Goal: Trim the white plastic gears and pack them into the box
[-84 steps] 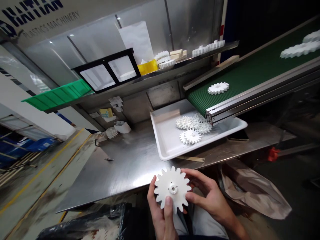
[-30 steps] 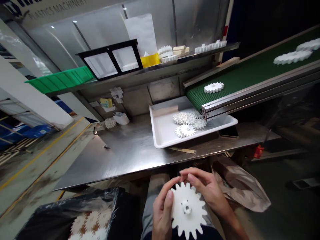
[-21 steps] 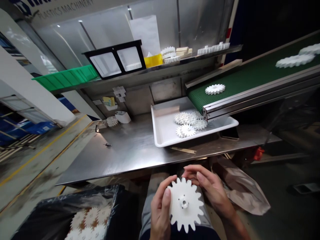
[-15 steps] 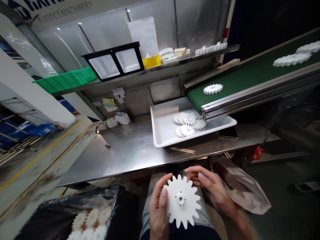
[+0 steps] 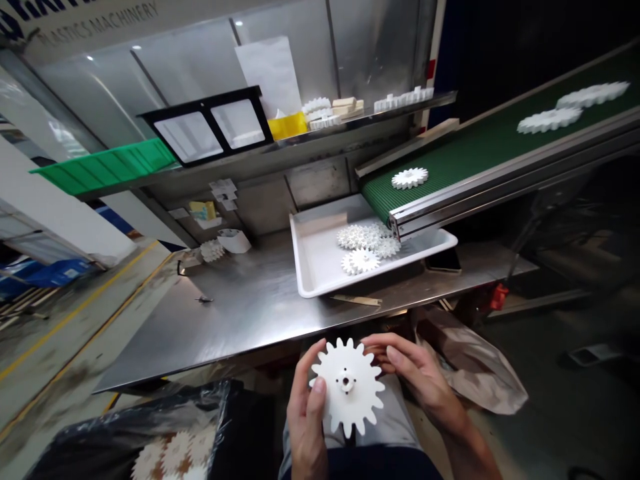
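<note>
A white plastic gear wheel (image 5: 361, 393) with a small raised hub faces up at me above my lap. My left hand (image 5: 307, 407) is closed on its left edge, thumb on the face and fingers at the rim. At the gear's upper right edge is my right hand (image 5: 417, 373), fingers loosely curved and thumb off the gear; whether its fingertips touch the teeth I cannot tell. Beyond them, a white tray (image 5: 315, 257) on the bench holds several similar gears (image 5: 363, 260).
A green conveyor belt (image 5: 460, 157) slopes down to the tray, carrying gears (image 5: 410, 178). The steel bench (image 5: 240, 307) has a thin strip (image 5: 357, 301) near its front edge. At lower left, a black-lined box (image 5: 90, 433) contains gears (image 5: 177, 453). A shelf above holds a green bin (image 5: 105, 163).
The view has shifted, so the scene sits further left. The gear is turned slightly in my left hand, with my right hand still by its edge. Gears on the belt look little changed.
</note>
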Motion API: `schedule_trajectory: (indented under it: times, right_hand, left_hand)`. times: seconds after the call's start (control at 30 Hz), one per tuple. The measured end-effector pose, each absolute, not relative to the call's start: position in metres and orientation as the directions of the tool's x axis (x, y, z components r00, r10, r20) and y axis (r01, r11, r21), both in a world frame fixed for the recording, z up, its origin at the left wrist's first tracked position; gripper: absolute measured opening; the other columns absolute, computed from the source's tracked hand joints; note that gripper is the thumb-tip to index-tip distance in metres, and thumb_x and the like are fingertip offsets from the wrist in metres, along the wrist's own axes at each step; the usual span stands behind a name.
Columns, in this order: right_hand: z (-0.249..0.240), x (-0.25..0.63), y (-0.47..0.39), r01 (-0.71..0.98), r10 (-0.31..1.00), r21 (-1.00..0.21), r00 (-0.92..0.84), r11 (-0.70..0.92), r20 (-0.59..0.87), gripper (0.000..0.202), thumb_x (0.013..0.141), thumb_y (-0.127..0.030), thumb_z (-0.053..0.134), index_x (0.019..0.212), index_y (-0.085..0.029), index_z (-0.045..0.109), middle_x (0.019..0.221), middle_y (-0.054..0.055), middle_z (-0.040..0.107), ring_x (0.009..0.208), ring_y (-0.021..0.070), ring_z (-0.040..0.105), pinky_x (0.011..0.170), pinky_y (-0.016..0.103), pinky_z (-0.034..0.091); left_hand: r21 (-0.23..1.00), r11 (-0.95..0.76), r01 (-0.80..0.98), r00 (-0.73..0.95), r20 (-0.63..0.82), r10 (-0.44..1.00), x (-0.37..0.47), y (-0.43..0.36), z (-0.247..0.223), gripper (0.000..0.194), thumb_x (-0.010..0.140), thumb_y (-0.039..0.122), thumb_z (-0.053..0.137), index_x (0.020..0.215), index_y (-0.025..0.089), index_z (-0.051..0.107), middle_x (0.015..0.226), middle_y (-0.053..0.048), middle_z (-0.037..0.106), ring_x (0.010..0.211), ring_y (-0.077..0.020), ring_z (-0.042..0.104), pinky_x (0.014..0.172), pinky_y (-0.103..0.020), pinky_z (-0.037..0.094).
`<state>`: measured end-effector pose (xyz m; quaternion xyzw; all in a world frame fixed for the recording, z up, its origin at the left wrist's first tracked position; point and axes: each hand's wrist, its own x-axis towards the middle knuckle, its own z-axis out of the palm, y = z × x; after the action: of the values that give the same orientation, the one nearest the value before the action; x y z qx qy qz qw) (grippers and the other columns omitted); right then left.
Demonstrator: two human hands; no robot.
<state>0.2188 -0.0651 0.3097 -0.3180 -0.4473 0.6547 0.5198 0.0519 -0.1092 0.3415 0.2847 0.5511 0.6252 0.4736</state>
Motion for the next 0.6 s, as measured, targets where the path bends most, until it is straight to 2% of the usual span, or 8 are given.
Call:
schedule_trajectory:
  times: [0.07, 0.2, 0.4, 0.6]
  right_hand:
    - [0.309, 0.219, -0.065, -0.366, 0.964, -0.930, -0.258, -0.035, 0.065, 0.034, 0.099, -0.055, 0.069, 0.116, -0.028, 0.083, 0.103, 0.007, 0.082, 0.097, 0.0214, 0.075, 0.083, 0.028, 0.062]
    - [0.309, 0.220, -0.064, -0.317, 0.952, -0.948, -0.292, -0.006, 0.092, 0.035, 0.096, -0.054, 0.074, 0.121, -0.029, 0.081, 0.110, 0.007, 0.082, 0.102, 0.0221, 0.075, 0.092, 0.029, 0.060]
    - [0.309, 0.212, -0.063, -0.335, 0.934, -0.942, -0.344, -0.022, 0.101, 0.030, 0.098, -0.049, 0.073, 0.123, -0.033, 0.080, 0.110, 0.004, 0.083, 0.098, 0.0196, 0.076, 0.090, 0.027, 0.060]
    - [0.301, 0.201, -0.053, -0.323, 0.939, -0.945, -0.338, -0.046, 0.070, 0.031, 0.090, -0.044, 0.084, 0.119, -0.033, 0.081, 0.105, 0.004, 0.083, 0.097, 0.0185, 0.077, 0.088, 0.024, 0.063]
  left_hand:
    - [0.956, 0.048, -0.289, -0.388, -0.163, 0.907, 0.052, -0.109, 0.341, 0.065, 0.081, 0.055, 0.078, 0.133, 0.018, 0.066, 0.102, -0.008, 0.084, 0.089, -0.0282, 0.078, 0.070, -0.029, 0.061]
    - [0.951, 0.022, -0.307, -0.396, -0.148, 0.906, 0.049, -0.110, 0.338, 0.069, 0.081, 0.054, 0.078, 0.138, 0.019, 0.062, 0.105, -0.008, 0.083, 0.094, -0.0298, 0.079, 0.076, -0.032, 0.063]
    - [0.945, -0.003, -0.328, -0.404, -0.137, 0.904, 0.042, -0.111, 0.332, 0.069, 0.084, 0.052, 0.075, 0.143, 0.018, 0.059, 0.109, -0.009, 0.082, 0.100, -0.0315, 0.079, 0.082, -0.036, 0.064]
    - [0.938, 0.026, -0.345, -0.337, -0.149, 0.930, 0.028, -0.105, 0.328, 0.075, 0.085, 0.054, 0.076, 0.147, 0.018, 0.054, 0.117, -0.011, 0.081, 0.105, -0.0319, 0.078, 0.085, -0.036, 0.064]
